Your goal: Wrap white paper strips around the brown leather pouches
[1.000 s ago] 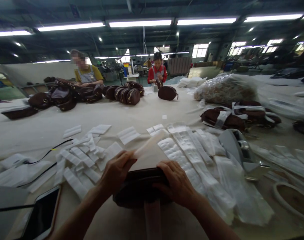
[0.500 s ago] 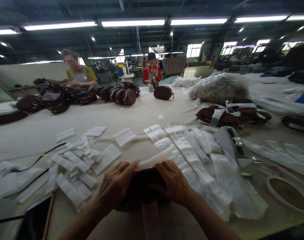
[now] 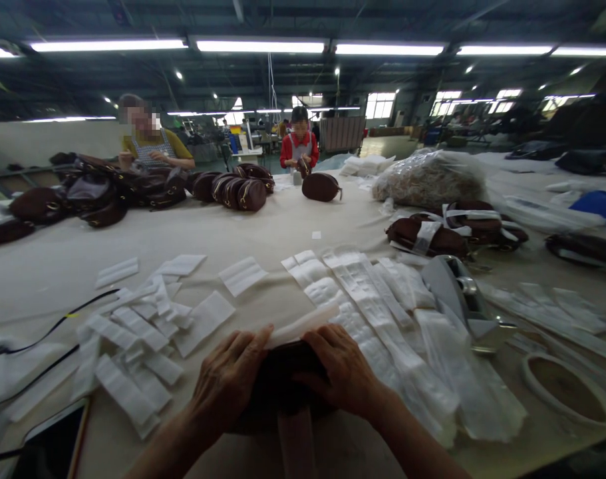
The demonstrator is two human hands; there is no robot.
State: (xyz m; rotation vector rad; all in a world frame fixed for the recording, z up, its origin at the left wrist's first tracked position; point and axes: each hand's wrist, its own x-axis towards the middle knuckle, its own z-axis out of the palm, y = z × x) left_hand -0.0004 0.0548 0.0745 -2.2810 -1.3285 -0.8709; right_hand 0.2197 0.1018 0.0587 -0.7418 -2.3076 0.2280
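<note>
Both my hands rest on a small dark brown bag (image 3: 283, 382) lying at the table's near edge. My left hand (image 3: 227, 386) curls over its left end, thumb pressing a white foam strip (image 3: 303, 326) against the bag's top. My right hand (image 3: 345, 372) wraps the bag's right end, fingers bent over it. Another pale strip (image 3: 295, 442) runs under the bag toward me. Most of the bag is hidden by my hands.
Several white foam strips (image 3: 372, 299) and smaller pieces (image 3: 143, 319) cover the table. A phone (image 3: 48, 446) lies near left, a tape dispenser (image 3: 462, 293) and tape ring (image 3: 567, 389) right. Brown bags (image 3: 233, 189), wrapped bags (image 3: 447, 233) and two seated workers (image 3: 150, 143) are beyond.
The white strip my left hand held raised has been lowered flat onto the bag's top. Both hands have closed in over the bag.
</note>
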